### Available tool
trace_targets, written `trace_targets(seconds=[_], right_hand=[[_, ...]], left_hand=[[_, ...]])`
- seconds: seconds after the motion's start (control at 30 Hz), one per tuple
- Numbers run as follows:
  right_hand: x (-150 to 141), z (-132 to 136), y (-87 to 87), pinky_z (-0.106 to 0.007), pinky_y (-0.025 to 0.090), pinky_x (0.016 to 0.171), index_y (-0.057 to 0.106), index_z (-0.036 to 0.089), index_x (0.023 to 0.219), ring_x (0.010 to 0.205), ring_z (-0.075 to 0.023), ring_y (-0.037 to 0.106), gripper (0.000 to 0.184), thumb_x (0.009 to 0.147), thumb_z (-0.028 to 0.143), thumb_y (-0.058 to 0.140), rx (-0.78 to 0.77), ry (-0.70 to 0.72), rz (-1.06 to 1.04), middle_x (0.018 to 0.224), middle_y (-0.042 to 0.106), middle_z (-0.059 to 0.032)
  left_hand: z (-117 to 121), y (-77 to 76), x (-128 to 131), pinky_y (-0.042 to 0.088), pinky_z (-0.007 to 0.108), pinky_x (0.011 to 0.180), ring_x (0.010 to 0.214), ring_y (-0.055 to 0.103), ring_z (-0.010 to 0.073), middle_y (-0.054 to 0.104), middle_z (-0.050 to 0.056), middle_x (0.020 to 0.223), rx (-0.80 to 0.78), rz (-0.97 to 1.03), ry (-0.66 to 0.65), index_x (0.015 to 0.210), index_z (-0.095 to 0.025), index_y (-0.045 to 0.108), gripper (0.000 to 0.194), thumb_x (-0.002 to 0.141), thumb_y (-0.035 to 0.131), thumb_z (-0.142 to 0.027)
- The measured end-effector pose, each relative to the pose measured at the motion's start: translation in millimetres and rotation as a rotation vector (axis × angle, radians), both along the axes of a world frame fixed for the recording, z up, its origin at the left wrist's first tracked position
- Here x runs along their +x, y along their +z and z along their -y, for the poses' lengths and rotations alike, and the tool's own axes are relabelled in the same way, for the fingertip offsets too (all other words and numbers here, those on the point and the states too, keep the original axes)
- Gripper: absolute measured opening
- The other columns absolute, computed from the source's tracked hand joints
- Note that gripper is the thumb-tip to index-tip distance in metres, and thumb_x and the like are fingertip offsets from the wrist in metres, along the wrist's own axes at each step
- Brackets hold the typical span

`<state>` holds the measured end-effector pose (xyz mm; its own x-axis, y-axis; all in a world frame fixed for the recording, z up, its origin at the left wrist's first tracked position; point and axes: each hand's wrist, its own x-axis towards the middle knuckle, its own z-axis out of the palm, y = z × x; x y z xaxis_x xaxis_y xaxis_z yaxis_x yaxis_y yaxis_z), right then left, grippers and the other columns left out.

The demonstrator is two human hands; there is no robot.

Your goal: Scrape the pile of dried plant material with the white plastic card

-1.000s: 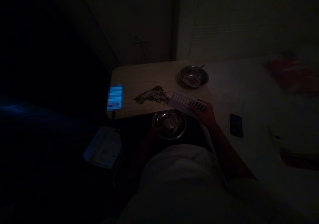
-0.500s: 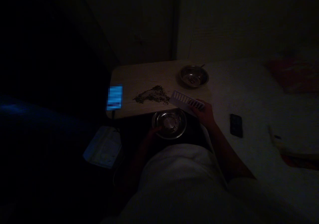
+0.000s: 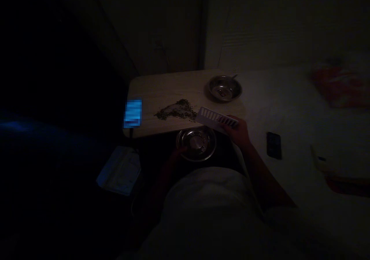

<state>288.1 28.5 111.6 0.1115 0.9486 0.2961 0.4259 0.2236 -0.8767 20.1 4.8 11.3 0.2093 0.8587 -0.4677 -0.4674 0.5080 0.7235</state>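
The right hand (image 3: pixel 239 134) wraps its fingers round a slotted holder (image 3: pixel 206 118) at the near right edge of the table (image 3: pixel 146 90), right of the dark bits (image 3: pixel 182 107), while the left hand (image 3: pixel 178 152), its finger grip too dark to tell, is at the near bowl (image 3: pixel 197 142).

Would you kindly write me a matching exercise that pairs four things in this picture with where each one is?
1. Slotted piece
2. Dark bits
3. Dark phone
4. Lower metal bowl

A. On the pale surface, right of both hands
B. At the left hand, by the table's near edge
C. Scattered on the tabletop
D. Gripped by the right hand

Pairs: 1-D; 2-C; 3-A; 4-B
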Motion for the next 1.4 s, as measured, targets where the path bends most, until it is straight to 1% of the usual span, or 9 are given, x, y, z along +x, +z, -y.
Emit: trace_targets(seconds=[0.27,0.4,0.5,0.57,0.73,0.9,1.03,1.23,1.4], right_hand=[[0.6,0.8,-1.2,-0.027,0.049,0.064,0.072,0.018,0.088,0.069,-0.0160,0.063,0.021,0.074,0.033,0.070,-0.016,0.036,-0.032,0.079,0.071,-0.0018],[3.3,0.8,-0.5,-0.026,0.046,0.058,0.072,0.018,0.085,0.063,-0.0152,0.061,0.020,0.072,0.033,0.071,-0.027,0.011,-0.017,0.073,0.070,-0.0008],[3.6,1.5,1.7,-0.025,0.045,0.057,0.072,0.017,0.084,0.063,-0.0147,0.060,0.018,0.072,0.031,0.071,-0.028,0.015,0.003,0.072,0.069,-0.0007],[3.0,2.0,2.1,-0.025,0.045,0.058,0.072,0.017,0.083,0.063,-0.0145,0.060,0.018,0.072,0.031,0.071,-0.018,0.020,-0.006,0.073,0.069,-0.0009],[2.5,2.4,1.1,-0.024,0.044,0.057,0.071,0.017,0.083,0.062,-0.0140,0.060,0.017,0.071,0.030,0.072,-0.017,0.021,-0.018,0.072,0.069,-0.0004],[5.1,2.4,1.0,-0.025,0.044,0.058,0.072,0.017,0.082,0.063,-0.0143,0.059,0.015,0.071,0.027,0.071,-0.012,0.028,-0.004,0.072,0.069,-0.0004],[5.4,3.1,-0.5,-0.026,0.045,0.059,0.071,0.018,0.083,0.064,-0.0146,0.060,0.015,0.071,0.027,0.071,-0.003,0.031,-0.019,0.074,0.069,-0.0009],[-0.4,4.2,0.3,-0.023,0.042,0.054,0.071,0.017,0.082,0.060,-0.0131,0.057,0.016,0.074,0.031,0.069,-0.031,0.073,0.010,0.070,0.067,0.0000],[2.9,2.6,1.0,-0.025,0.045,0.058,0.072,0.017,0.086,0.063,-0.0145,0.060,0.017,0.073,0.029,0.070,-0.015,0.040,0.009,0.073,0.069,-0.0006]], left_hand=[[-1.5,-4.1,-0.7,0.042,0.049,0.104,0.124,0.053,0.0395,0.074,0.011,0.107,0.006,0.017,-0.009,0.101,-0.016,0.073,0.047,0.054,0.081,-0.021],[-3.1,-6.5,-0.4,0.042,0.050,0.104,0.123,0.053,0.0400,0.075,0.010,0.104,0.001,0.010,-0.002,0.100,-0.017,0.073,0.049,0.052,0.082,-0.020],[-0.2,-3.0,-2.3,0.041,0.050,0.105,0.123,0.054,0.0404,0.075,0.011,0.101,-0.006,-0.013,-0.007,0.095,-0.016,0.074,0.043,0.053,0.082,-0.020],[2.1,0.7,-3.3,0.042,0.047,0.105,0.123,0.054,0.0390,0.075,0.010,0.105,0.009,-0.006,-0.018,0.096,-0.016,0.074,0.042,0.055,0.081,-0.020],[0.7,1.5,-1.3,0.044,0.048,0.103,0.123,0.053,0.0394,0.073,0.010,0.109,0.016,0.024,0.000,0.101,-0.016,0.072,0.051,0.051,0.083,-0.020],[-0.8,-2.0,-0.6,0.044,0.047,0.103,0.123,0.054,0.0384,0.073,0.011,0.109,-0.002,0.027,-0.007,0.101,-0.016,0.072,0.048,0.054,0.082,-0.021],[-1.2,-3.4,-0.9,0.044,0.047,0.103,0.123,0.054,0.0390,0.074,0.011,0.105,-0.005,0.029,0.006,0.098,-0.016,0.073,0.047,0.052,0.082,-0.018],[-0.4,-6.8,0.1,0.045,0.047,0.103,0.122,0.055,0.0388,0.074,0.011,0.107,-0.022,0.019,0.015,0.105,-0.015,0.070,0.054,0.053,0.083,-0.021],[-0.3,-5.4,0.5,0.045,0.047,0.102,0.120,0.056,0.0390,0.074,0.012,0.107,-0.006,0.010,0.010,0.104,-0.015,0.071,0.052,0.053,0.082,-0.021]])
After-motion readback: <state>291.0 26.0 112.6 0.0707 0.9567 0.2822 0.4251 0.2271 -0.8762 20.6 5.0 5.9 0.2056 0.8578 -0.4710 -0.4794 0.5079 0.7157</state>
